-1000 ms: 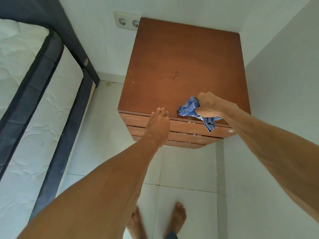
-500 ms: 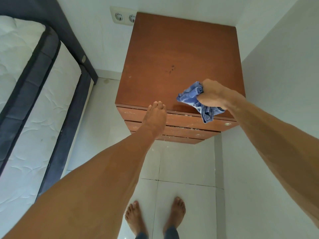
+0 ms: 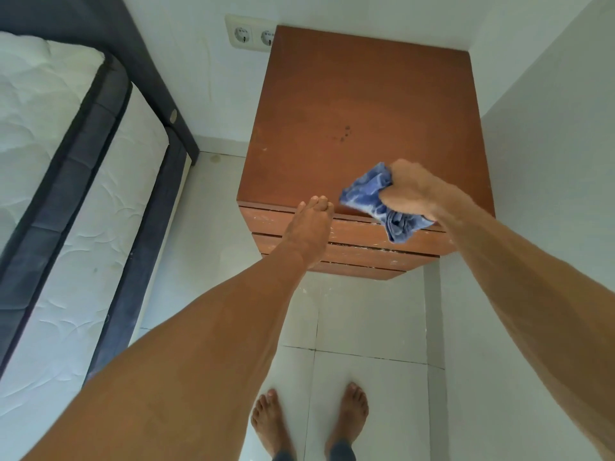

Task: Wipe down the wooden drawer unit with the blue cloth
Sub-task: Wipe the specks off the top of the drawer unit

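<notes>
A: What's furthest to your left?

B: A mattress [image 3: 50, 154], white and quilted with a puffy stitched pattern. It is edged in dark grey fabric and lies along a dark padded bed frame [image 3: 156, 78]. Past it, a white plastic double socket [image 3: 251, 34] sits on the pale wall, partly behind the back corner of the unit.

A: And your left hand?

B: My left hand [image 3: 309, 227] is released, with the fingers straight and pressed together. The fingertips touch the front edge of the wooden drawer unit [image 3: 349, 94], just above the top drawer.

A: Describe the unit.

B: It's a boxy, reddish-brown piece with a flat, matte top panel that has a few small dark spots near the middle. Three drawer fronts are stacked below the edge, scuffed and flecked with whitish marks.

A: Where's the cloth?

B: The blue cloth [image 3: 364, 193] is bunched and crumpled, a soft fabric mottled blue and white. It sits at the front right part of the top, and one end hangs down over the top drawer. My right hand [image 3: 411, 191] is clenched round it, gripping it in a fist.

A: Anything lower down?

B: Glossy white floor tiles [image 3: 369, 321] with thin dark grout lines. My bare feet [image 3: 347, 412] stand on them, in front of the unit. A plain white wall [image 3: 549, 154] runs along the right.
</notes>
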